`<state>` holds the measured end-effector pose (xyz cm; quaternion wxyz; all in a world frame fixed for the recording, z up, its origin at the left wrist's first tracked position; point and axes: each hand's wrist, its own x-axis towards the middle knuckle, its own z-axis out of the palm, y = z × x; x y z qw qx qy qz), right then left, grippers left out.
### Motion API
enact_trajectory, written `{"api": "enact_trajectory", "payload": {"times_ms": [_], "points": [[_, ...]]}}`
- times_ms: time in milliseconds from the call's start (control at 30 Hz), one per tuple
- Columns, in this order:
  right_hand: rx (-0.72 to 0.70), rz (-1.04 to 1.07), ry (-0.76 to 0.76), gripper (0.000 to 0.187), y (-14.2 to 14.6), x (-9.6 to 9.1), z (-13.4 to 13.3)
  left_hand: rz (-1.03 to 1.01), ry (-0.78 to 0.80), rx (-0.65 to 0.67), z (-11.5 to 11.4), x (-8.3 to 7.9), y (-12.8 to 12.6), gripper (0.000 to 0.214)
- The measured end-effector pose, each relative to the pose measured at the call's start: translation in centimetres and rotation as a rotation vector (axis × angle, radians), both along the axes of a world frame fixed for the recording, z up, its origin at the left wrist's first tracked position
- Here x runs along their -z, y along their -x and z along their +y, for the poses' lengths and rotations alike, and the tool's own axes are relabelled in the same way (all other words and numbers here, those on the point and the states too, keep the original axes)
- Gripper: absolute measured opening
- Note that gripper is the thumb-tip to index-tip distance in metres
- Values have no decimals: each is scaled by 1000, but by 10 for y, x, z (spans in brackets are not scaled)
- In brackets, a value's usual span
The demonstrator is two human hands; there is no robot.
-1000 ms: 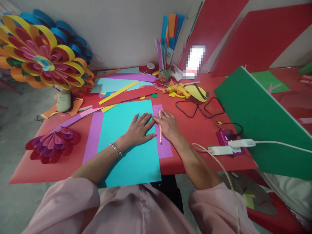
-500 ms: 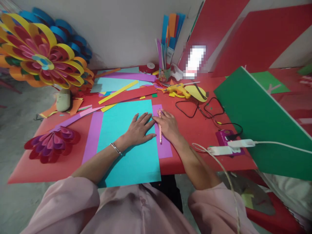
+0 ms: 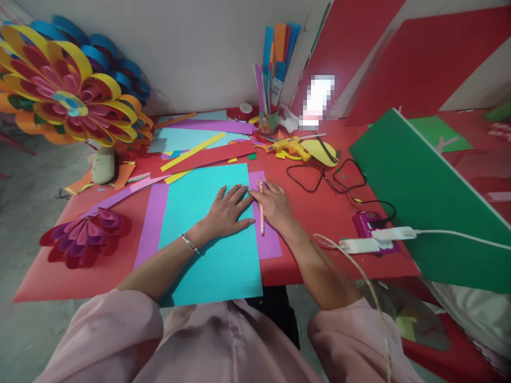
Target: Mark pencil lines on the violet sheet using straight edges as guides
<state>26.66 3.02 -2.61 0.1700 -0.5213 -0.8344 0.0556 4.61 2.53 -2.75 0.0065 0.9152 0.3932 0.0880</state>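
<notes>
My left hand (image 3: 229, 211) lies flat on a turquoise sheet of paper (image 3: 213, 271), fingers spread, near its right edge. A pink pencil (image 3: 262, 215) is held in my right hand (image 3: 274, 203), its eraser end toward me, along that same edge. My right thumb reaches across the pencil to the turquoise sheet and meets the fingertips of my left hand. Under the turquoise sheet lies purple paper (image 3: 270, 246), showing as a strip on the right and another on the left. My right fingertips are curled and partly hidden.
Left are a purple-and-red paper flower (image 3: 85, 236) and a large multicoloured paper flower (image 3: 72, 101). Paper strips (image 3: 207, 155) lie behind the sheet. A yellow glue gun (image 3: 291, 149), its dark cord, a purple power strip (image 3: 367, 223) with white plugs, and a green board (image 3: 431, 213) are right.
Both hands, the pencil and the papers stay in place. Only the camera view has shifted very slightly.
</notes>
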Motion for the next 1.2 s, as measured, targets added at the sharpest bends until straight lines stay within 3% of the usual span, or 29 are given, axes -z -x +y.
{"api": "enact_trajectory", "payload": {"times_ms": [600,1200], "points": [[12,-14,-21,40,1,1,0,-11,-19,-5,-1,2,0,76],[5,84,36,42,0,5,4,-49,100,10,3,-3,1,82]]}}
